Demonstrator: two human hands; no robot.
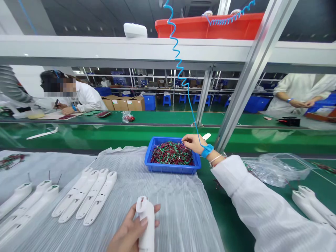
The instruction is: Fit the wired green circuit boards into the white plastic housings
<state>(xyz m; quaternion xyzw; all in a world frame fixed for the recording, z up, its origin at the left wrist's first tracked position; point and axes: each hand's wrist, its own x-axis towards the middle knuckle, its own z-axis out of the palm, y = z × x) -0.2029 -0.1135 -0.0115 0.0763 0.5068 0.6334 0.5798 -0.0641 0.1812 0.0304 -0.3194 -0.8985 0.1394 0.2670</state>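
Observation:
My left hand (130,227) is shut around a white plastic housing (146,224), held upright at the bottom of the view. My right hand (192,144) reaches over a blue plastic tray (172,169), its fingertips bunched on a heap of red and green wired parts (172,154). I cannot tell whether those fingers grip anything. A blue wrist strap (207,150) on my right wrist trails a coiled blue cord (180,66) upward. Several similar white housings (86,196) lie in a row on a clear bubble-wrap sheet (181,217), left of my left hand.
A green workbench (231,206) runs beneath my right arm, with a crumpled plastic bag (275,169) and more white housings (311,204) at right. A metal upright (252,73) and overhead shelf (115,49) hold a red crate (207,28). Co-workers (70,98) sit across the bench.

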